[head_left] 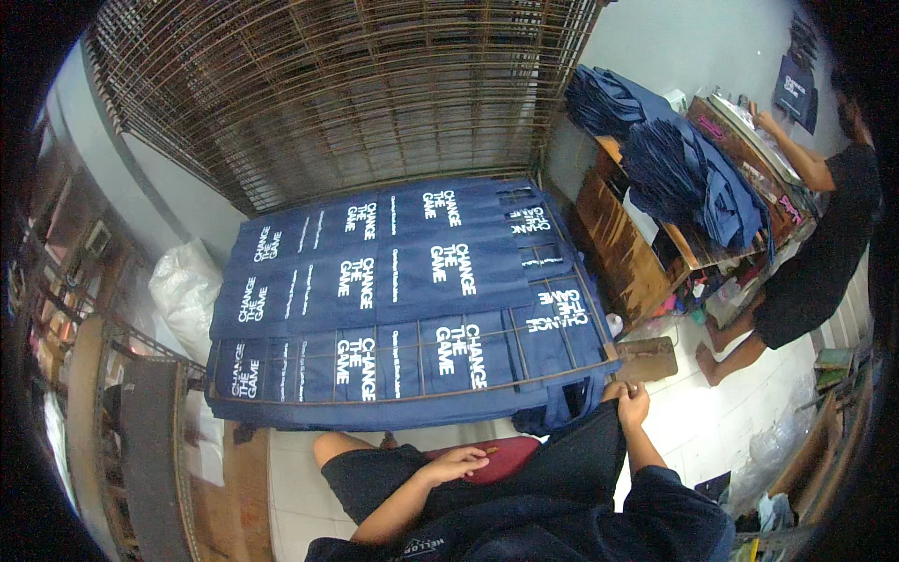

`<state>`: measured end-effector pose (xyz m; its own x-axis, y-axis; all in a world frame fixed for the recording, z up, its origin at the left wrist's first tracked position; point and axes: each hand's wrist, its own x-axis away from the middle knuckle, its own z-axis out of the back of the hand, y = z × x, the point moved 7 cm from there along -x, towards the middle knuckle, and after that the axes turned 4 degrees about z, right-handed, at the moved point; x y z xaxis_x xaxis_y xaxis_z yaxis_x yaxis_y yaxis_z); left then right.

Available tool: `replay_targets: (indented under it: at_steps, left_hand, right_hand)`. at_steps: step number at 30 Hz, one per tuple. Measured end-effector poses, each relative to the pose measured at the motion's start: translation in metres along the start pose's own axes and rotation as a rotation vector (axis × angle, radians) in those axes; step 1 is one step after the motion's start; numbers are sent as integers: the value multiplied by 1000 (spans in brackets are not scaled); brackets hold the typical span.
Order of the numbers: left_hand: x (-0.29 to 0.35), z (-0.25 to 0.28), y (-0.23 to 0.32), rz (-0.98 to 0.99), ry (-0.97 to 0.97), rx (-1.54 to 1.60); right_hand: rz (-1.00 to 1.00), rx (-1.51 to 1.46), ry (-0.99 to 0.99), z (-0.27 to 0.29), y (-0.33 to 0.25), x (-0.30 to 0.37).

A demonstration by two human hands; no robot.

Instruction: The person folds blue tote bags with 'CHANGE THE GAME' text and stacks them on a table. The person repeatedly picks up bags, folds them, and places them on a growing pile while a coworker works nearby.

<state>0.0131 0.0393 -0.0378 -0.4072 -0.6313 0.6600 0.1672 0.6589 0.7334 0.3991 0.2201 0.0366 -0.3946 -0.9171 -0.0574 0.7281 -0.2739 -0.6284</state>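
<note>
My left hand (456, 464) is over my lap, above a red seat or cushion (506, 459). Its fingers point right, and a small brownish thing (491, 451) shows at the fingertips, too small to name. My right hand (634, 403) is closed beside my right knee, at the edge of the black shorts (585, 450); what it pinches, if anything, is hidden. Just beyond both hands lie rows of navy fabric panels (407, 281) with white print, overlapping on a wide metal wire rack (613, 352). Dark blue fabric loops (571, 403) hang at its near right corner.
Stacked wire racks (337, 94) lean up behind. At right, piles of blue fabric (693, 178) lie on a wooden table (618, 234), where another person (815, 244) stands. A white sack (187, 290) and a wood-and-metal bench (140, 440) are at left.
</note>
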Motion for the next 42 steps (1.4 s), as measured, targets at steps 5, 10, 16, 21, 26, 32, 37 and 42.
replay_targets:
  at_steps: [5, 10, 16, 21, 26, 32, 37, 42]
  left_hand:
    - [-5, -1, 1, 34, -1, -55]
    - [-5, 2, -4, 57, 16, -42]
    - [1, -2, 2, 58, 15, -4]
    - [4, 2, 3, 50, 61, -45]
    - [6, 4, -1, 70, 83, -3]
    - [6, 1, 7, 80, 80, -64]
    - [4, 5, -3, 55, 133, -45]
    - [18, 6, 9, 64, 230, -23]
  right_hand:
    - [34, -37, 135, -5, 25, -6]
    - [102, -49, 180, -1, 13, -1]
    - [59, -9, 177, -2, 27, -2]
    - [-6, -222, 105, -2, 23, -3]
    - [90, -411, 263, 38, -26, -11]
    - [311, -660, 480, 136, -83, -83]
    - [375, -1032, 540, 222, -113, -173]
    - [91, -1401, 360, 264, -116, -257]
